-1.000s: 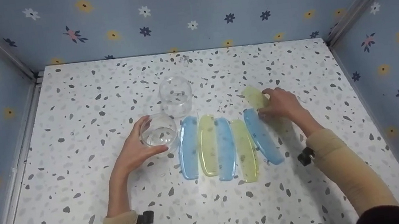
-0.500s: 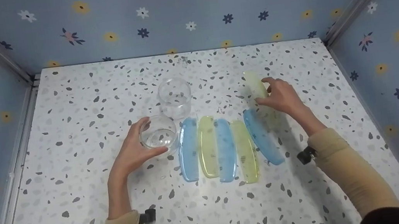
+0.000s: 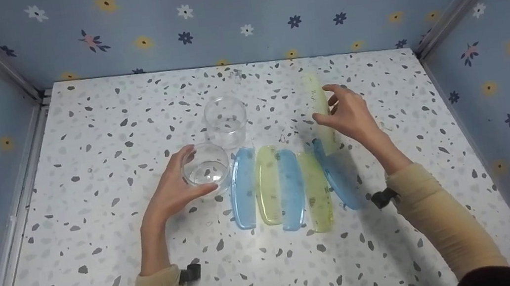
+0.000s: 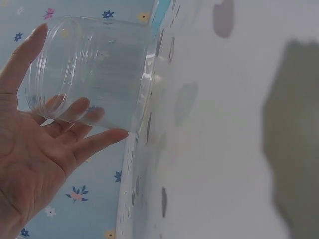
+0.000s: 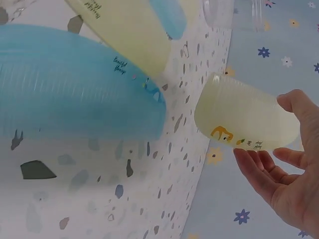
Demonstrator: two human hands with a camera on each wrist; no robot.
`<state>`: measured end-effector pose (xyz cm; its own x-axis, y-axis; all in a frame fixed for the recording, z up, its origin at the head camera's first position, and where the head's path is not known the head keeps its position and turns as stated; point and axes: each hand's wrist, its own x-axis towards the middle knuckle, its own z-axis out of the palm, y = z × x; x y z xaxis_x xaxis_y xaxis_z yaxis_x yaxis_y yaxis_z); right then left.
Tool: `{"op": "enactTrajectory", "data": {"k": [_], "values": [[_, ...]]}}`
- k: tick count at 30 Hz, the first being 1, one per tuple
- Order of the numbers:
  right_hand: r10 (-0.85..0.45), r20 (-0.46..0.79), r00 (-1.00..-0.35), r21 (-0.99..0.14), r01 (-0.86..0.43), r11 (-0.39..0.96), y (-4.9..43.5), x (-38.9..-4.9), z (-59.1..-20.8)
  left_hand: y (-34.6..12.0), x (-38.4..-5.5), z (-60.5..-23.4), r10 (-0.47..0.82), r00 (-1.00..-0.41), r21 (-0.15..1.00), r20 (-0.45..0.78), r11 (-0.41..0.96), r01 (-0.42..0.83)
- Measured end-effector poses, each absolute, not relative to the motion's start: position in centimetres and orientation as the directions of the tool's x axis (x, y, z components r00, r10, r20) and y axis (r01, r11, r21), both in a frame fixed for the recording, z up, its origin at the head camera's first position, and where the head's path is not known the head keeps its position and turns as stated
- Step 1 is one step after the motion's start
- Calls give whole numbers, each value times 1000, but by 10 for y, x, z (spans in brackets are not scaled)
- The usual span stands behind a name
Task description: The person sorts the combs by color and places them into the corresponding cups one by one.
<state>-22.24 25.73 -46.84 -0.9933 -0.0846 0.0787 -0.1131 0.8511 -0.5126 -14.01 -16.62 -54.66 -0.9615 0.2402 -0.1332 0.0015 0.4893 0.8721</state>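
Observation:
My left hand [image 3: 167, 192] grips a clear cylindrical jar [image 3: 204, 160] near the middle of the table, thumb on one side and fingers round the other. The left wrist view shows that jar [image 4: 107, 64] standing upright on the tabletop. To its right, my right hand [image 3: 351, 112] pinches a pale yellow comb [image 3: 316, 97] by its edge, raised above the table. In the right wrist view the comb [image 5: 241, 114] carries small printed marks. Below the hand lies a blue comb [image 3: 340, 183], its upper part covered by the held comb.
Left of that blue comb, more combs lie in a row: a yellow comb [image 3: 317, 194], a blue comb [image 3: 291, 190], another yellow comb [image 3: 268, 186] and another blue comb [image 3: 243, 189]. A second clear jar [image 3: 225, 117] stands just behind the gripped one. Flower-patterned walls [image 3: 236, 6] enclose the speckled table.
My right hand has lifted the yellow comb and carried it away from me and slightly left, turning it more upright in the head view. My left hand keeps its grip on the jar.

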Motion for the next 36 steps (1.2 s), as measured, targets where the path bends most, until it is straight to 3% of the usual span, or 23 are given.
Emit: {"op": "enactTrajectory", "data": {"k": [18, 36], "values": [[-121, 305, -945, -632, -296, 716, 187, -214, -434, -151, -148, -544, 265, -955, 881, -131, 474, 11], [-184, 414, -892, -735, -446, 511, 122, -199, -426, -129, -152, -535, 277, -948, 856, -154, 517, 12]]}}
